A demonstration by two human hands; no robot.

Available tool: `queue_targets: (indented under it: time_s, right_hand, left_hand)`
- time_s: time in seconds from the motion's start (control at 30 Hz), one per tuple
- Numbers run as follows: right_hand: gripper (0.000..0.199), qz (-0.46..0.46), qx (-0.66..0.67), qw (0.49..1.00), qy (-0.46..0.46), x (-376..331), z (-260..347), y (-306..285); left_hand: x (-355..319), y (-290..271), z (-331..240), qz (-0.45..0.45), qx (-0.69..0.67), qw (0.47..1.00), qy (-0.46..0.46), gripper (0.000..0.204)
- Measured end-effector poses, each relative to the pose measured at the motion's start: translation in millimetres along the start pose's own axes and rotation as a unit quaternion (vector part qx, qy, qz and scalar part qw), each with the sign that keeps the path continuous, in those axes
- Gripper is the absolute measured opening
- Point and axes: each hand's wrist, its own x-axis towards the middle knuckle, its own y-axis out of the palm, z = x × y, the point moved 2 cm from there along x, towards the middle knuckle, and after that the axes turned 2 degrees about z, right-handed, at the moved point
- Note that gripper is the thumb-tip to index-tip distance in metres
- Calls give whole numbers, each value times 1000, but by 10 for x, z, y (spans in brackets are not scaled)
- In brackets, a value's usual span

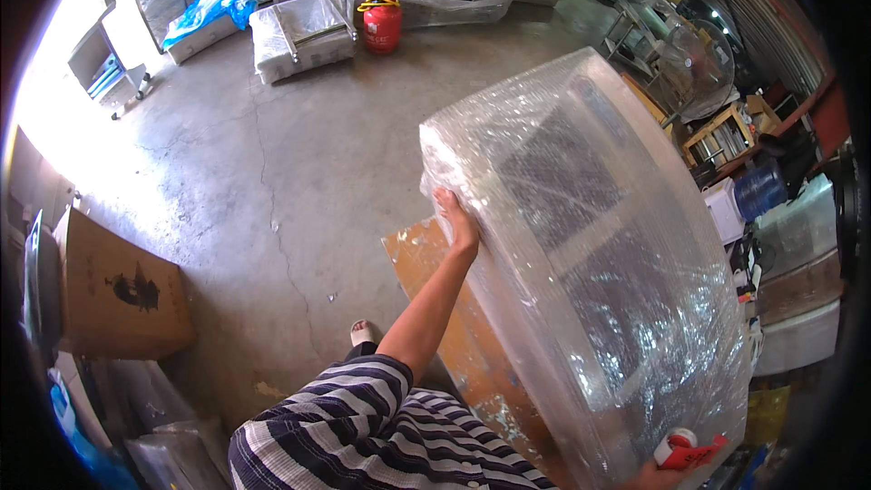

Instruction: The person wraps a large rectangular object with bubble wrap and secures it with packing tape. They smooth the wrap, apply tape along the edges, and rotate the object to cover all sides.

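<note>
A large box-shaped metal unit (544, 259), wrapped in clear bubble film, lies across a worn orange-brown board (504, 390). Two dark mesh-like panels show through the film. My left hand (456, 222) rests against the unit's left side near its far corner, fingers stretched out and holding nothing. At the near right end, my right hand (655, 476) grips a red tape dispenser (687, 454) with a pale roll in it, close to the film. Most of that hand is cut off by the lower edge.
A cardboard box (122, 295) stands at left, with film-wrapped pieces (181, 454) below it. Far off are a red gas cylinder (382, 23), a wrapped metal unit (304, 36) and blue plastic sheeting (213, 11). Along the right are a blue water bottle (760, 189) and a wooden crate (721, 138).
</note>
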Motion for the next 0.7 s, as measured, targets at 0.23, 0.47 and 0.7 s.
queue_targets:
  time_s: [0.23, 0.47, 0.7]
  right_hand:
    - [57, -38, -2, 999, -3, -1053, -140, 1076]
    - [58, -59, -26, 998, -15, -1711, -664, 1692]
    - [55, -124, 15, 991, -58, -2118, -1721, 3549]
  left_hand:
    - [780, -240, -233, 31, -67, 997, -15, 77]
    - [1424, -591, -832, 251, 11, 948, -194, 75]
    - [2402, -596, -592, 645, 75, 736, -191, 94]
